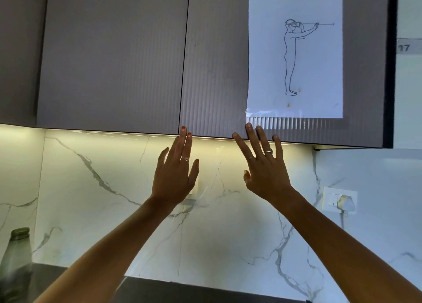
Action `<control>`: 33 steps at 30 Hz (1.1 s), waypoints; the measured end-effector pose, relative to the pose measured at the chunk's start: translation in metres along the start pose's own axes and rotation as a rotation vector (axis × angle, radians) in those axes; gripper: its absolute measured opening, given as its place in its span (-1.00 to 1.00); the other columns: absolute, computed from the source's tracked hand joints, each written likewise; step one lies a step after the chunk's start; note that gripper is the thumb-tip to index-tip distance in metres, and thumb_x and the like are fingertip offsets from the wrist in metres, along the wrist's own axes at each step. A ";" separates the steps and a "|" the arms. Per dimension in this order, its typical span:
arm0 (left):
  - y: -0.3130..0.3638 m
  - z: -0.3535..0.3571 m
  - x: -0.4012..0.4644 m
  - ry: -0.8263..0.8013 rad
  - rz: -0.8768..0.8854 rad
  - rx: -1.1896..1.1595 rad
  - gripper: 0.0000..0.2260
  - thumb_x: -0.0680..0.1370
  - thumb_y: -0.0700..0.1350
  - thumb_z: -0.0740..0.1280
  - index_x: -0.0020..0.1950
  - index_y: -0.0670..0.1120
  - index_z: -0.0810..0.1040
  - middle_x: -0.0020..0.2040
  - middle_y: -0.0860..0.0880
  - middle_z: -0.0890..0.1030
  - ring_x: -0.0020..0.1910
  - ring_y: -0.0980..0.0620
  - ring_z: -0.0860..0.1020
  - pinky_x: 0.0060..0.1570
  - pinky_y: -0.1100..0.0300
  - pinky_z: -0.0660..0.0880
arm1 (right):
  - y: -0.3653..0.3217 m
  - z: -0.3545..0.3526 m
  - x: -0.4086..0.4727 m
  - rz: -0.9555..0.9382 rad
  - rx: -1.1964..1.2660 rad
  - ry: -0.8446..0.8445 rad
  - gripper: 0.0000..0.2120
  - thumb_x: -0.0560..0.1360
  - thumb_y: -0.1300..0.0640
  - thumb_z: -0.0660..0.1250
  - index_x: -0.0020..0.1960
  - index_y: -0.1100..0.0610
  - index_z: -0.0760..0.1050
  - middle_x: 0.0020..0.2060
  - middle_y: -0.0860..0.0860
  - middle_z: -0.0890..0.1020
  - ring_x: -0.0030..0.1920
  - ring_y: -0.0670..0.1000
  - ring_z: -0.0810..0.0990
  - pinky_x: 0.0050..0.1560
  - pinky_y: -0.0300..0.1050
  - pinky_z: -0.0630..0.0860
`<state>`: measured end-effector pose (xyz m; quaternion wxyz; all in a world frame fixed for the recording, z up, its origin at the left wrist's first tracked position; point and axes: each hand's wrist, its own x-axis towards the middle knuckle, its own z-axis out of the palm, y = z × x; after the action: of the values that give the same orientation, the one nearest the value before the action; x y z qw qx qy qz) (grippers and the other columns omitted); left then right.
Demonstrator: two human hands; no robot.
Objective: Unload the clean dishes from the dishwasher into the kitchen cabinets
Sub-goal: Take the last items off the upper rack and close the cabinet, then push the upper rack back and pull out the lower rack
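Both my arms are stretched up and forward in front of the grey ribbed upper cabinets (pixel 114 58), whose doors are shut. My left hand (pixel 175 172) is open with fingers together, its fingertips at the lower edge of the right-hand cabinet door (pixel 217 79). My right hand (pixel 265 168) is open with fingers spread, fingertips just under a white paper sheet (pixel 296 54) taped on that door. Neither hand holds anything. No dishes and no dishwasher are in view.
A marble-pattern backsplash (pixel 91 188) lies below the cabinets, lit by an under-cabinet light strip. A wall socket with a white plug (pixel 342 203) is at the right. A glass bottle (pixel 16 264) stands at the lower left on a dark countertop (pixel 182 291).
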<state>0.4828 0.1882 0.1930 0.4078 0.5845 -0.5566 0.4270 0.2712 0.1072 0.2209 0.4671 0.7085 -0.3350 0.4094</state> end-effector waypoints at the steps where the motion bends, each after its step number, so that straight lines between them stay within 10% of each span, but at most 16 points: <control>1: 0.000 0.003 -0.007 -0.017 0.000 0.022 -0.46 0.61 0.11 -0.01 0.52 -0.12 0.18 0.55 -0.10 0.10 0.50 -0.09 0.19 0.40 -0.08 0.19 | -0.001 -0.003 -0.003 -0.003 0.019 -0.014 0.02 0.23 0.01 0.52 0.54 0.02 0.03 0.52 0.17 0.11 0.51 0.20 0.10 0.42 0.26 0.05; 18: 0.154 0.080 -0.156 -0.492 0.257 -0.195 -0.48 0.63 0.15 -0.15 0.46 0.01 0.34 0.52 0.03 0.22 0.45 -0.02 0.29 0.30 -0.08 0.34 | 0.084 -0.034 -0.260 -0.365 -0.071 -0.669 -0.05 0.16 -0.14 0.57 0.45 -0.02 0.26 0.43 0.06 0.36 0.43 0.10 0.32 0.39 0.17 0.04; 33: 0.462 0.037 -0.287 -0.696 0.937 -0.658 -0.54 0.60 0.15 0.04 0.48 0.06 0.30 0.51 0.05 0.26 0.44 -0.02 0.33 0.34 -0.07 0.30 | 0.239 -0.233 -0.476 0.077 -0.299 -1.222 -0.01 0.15 -0.01 0.54 0.48 0.01 0.16 0.47 0.07 0.30 0.40 0.08 0.39 0.33 0.19 0.32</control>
<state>0.0188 0.2175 -0.0913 0.1330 0.2295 -0.9519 0.1535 -0.2054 0.2881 -0.0588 0.2704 0.7288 -0.6205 -0.1039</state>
